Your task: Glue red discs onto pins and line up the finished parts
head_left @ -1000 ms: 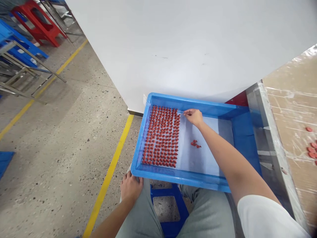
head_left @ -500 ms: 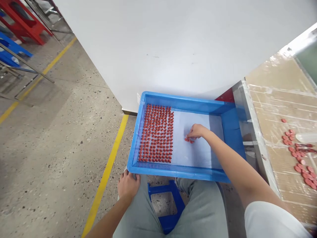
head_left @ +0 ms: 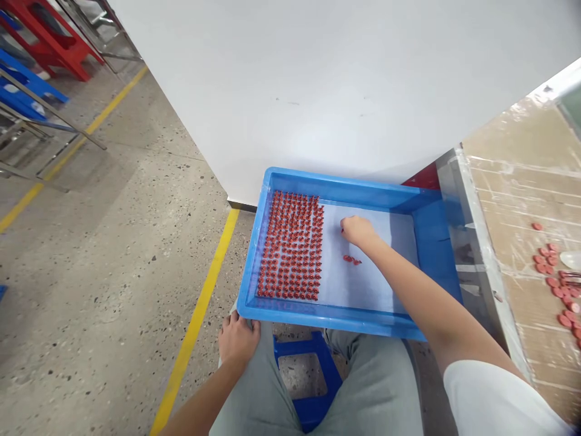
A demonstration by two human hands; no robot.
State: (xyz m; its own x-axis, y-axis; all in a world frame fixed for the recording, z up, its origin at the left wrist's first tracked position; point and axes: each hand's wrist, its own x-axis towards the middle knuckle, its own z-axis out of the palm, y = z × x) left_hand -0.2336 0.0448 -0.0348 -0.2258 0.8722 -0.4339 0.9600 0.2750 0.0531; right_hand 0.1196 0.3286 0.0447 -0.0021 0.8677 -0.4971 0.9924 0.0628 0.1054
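A blue plastic tray (head_left: 327,313) stands across my knees. Neat rows of small red pieces with pointed tips (head_left: 293,248) fill its left part. Over the pale tray floor, just right of the rows, my right hand (head_left: 357,230) is closed in a pinch, a bit of red showing at its fingertips; the fingers hide most of that piece. A few loose red pieces (head_left: 352,260) lie on the tray floor just below this hand. My left hand (head_left: 239,338) rests flat on my left knee, fingers spread, by the tray's near left corner, holding nothing.
A white panel (head_left: 318,91) rises behind the tray. To the right, a cardboard-covered table (head_left: 512,254) carries red discs (head_left: 544,257) and a white spoon-like object (head_left: 571,260). A blue stool (head_left: 311,387) is under me. Red stools (head_left: 59,42) and metal frames stand far left.
My right hand has moved up and away from the loose red pieces, which stay on the tray floor in plain sight. The left hand stays on the knee. The view has shifted slightly.
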